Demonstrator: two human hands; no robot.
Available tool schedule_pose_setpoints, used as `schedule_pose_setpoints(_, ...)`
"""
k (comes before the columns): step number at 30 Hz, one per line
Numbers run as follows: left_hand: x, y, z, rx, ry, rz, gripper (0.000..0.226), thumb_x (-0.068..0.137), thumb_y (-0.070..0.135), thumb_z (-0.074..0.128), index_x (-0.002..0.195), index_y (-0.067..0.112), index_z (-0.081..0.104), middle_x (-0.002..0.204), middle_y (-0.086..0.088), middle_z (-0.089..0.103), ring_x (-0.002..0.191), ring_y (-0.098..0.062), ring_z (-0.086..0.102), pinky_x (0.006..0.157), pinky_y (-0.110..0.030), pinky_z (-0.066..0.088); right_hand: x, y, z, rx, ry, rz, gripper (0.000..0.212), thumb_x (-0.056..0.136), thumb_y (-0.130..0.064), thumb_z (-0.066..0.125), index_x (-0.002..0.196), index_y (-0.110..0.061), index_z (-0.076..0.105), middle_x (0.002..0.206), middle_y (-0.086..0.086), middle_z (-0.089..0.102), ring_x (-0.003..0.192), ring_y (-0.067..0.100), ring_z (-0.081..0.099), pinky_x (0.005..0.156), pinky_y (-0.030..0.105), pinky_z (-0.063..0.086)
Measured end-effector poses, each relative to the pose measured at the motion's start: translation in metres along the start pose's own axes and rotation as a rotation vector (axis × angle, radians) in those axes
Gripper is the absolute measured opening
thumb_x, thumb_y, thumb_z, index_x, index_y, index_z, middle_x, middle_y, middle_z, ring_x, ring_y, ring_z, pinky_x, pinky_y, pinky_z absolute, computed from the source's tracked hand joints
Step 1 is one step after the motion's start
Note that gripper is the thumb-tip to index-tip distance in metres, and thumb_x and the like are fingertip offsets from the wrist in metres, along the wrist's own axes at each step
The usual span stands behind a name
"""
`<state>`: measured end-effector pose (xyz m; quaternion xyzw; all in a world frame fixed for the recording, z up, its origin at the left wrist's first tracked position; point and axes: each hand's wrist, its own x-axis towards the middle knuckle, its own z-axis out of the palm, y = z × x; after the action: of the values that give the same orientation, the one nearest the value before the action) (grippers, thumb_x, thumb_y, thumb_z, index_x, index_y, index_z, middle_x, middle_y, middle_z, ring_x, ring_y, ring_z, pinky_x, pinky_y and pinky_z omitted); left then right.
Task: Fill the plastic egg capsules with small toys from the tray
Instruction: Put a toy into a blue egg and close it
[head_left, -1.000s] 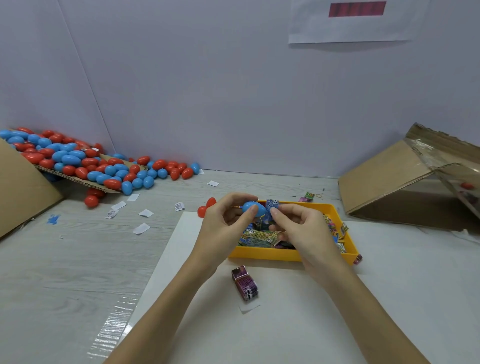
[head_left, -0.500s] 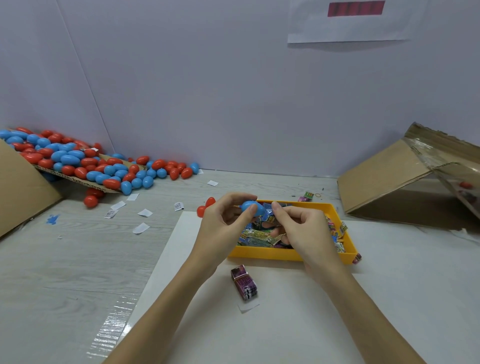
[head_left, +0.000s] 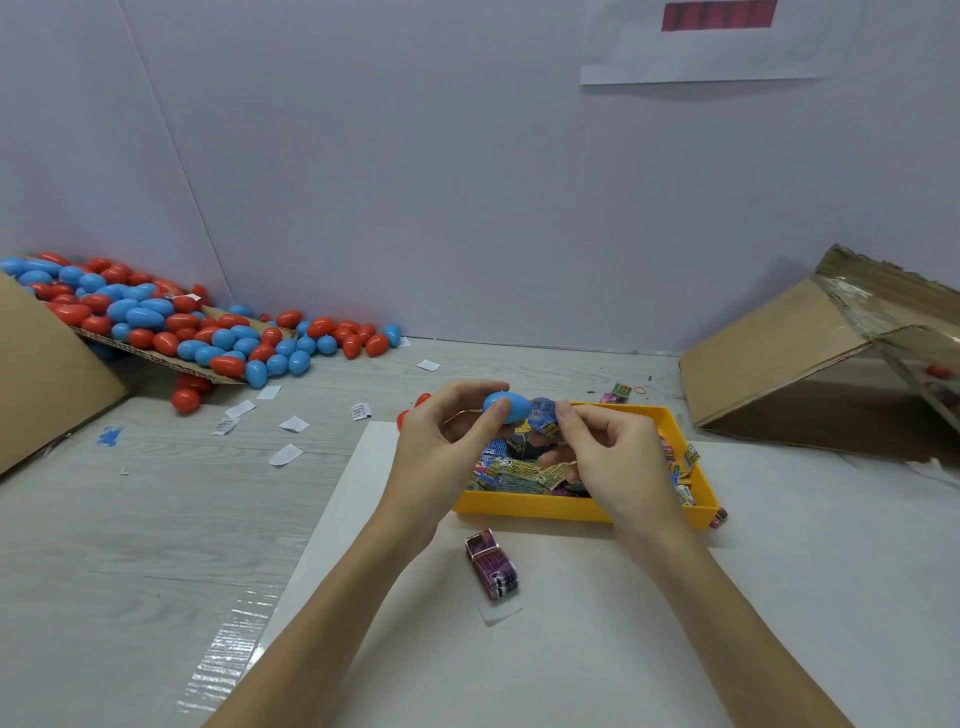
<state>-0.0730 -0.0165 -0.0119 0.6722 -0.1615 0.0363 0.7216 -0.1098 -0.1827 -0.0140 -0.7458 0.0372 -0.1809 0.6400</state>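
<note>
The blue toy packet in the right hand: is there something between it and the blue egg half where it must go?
Nothing visible. The right hand pinches the blue toy packet directly against the blue egg half held by the left hand, above the yellow tray.

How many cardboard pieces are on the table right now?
3: one at the left edge, a flap under the egg pile, and a tilted box on the right.

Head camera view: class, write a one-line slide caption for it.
Left hand holds a blue egg half while right hand pushes a wrapped toy in, above the yellow tray.
</note>
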Motion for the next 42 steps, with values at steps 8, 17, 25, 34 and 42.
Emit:
schedule_pose_setpoints(8, -0.0013, -0.0026, -0.0001, 0.125, -0.013, 0.085, 0.022, 0.094, 0.021, 0.074, 0.116, 0.02, 0.073, 0.105, 0.005, 0.077, 0.101, -0.013, 0.074, 0.086, -0.022, 0.059, -0.0003, 0.0013, 0.0014, -0.085, 0.001, -0.043, 0.025, 0.104, -0.031, 0.057, 0.1, -0.019, 0.078, 0.081, -0.007, 0.078, 0.067, 0.013, 0.075, 0.052, 0.017, 0.049)
schedule_pose_setpoints(17, -0.0024, -0.0063, 0.0018, 0.156, -0.006, 0.105, 0.026, 0.092, 0.024, 0.076, 0.118, 0.021, 0.075, 0.105, 0.011, 0.078, 0.101, -0.007, 0.074, 0.089, -0.022, 0.059, -0.0023, 0.0033, 0.0049, -0.103, -0.023, -0.037, 0.02, 0.101, -0.031, 0.063, 0.101, -0.018, 0.079, 0.083, -0.002, 0.078, 0.071, 0.013, 0.075, 0.057, 0.021, 0.053)
schedule_pose_setpoints(25, -0.0018, -0.0058, 0.0018, 0.149, 0.031, 0.097, 0.028, 0.086, 0.037, 0.076, 0.107, 0.019, 0.079, 0.097, 0.006, 0.079, 0.094, -0.013, 0.076, 0.086, -0.032, 0.063, -0.0045, -0.0021, 0.0071, 0.014, 0.011, -0.09, 0.013, 0.095, -0.015, 0.072, 0.108, -0.015, 0.076, 0.09, -0.001, 0.079, 0.072, 0.008, 0.075, 0.06, 0.019, 0.056)
schedule_pose_setpoints(34, -0.0016, -0.0043, 0.0014, 0.116, 0.02, 0.095, 0.031, 0.086, 0.036, 0.076, 0.112, 0.019, 0.079, 0.099, 0.008, 0.08, 0.097, -0.012, 0.076, 0.084, -0.026, 0.062, -0.006, -0.0032, 0.0082, 0.019, 0.053, -0.158, 0.017, 0.095, -0.012, 0.071, 0.111, -0.015, 0.076, 0.095, -0.003, 0.078, 0.087, 0.006, 0.075, 0.072, 0.021, 0.06)
schedule_pose_setpoints(42, -0.0014, -0.0029, 0.0015, 0.08, 0.011, 0.089, 0.025, 0.089, 0.026, 0.077, 0.113, 0.018, 0.079, 0.101, 0.008, 0.08, 0.098, -0.012, 0.076, 0.081, -0.02, 0.059, -0.0058, -0.0027, 0.0091, 0.005, 0.075, -0.19, 0.017, 0.095, -0.013, 0.071, 0.111, -0.017, 0.076, 0.098, -0.006, 0.077, 0.092, 0.005, 0.074, 0.079, 0.024, 0.062)
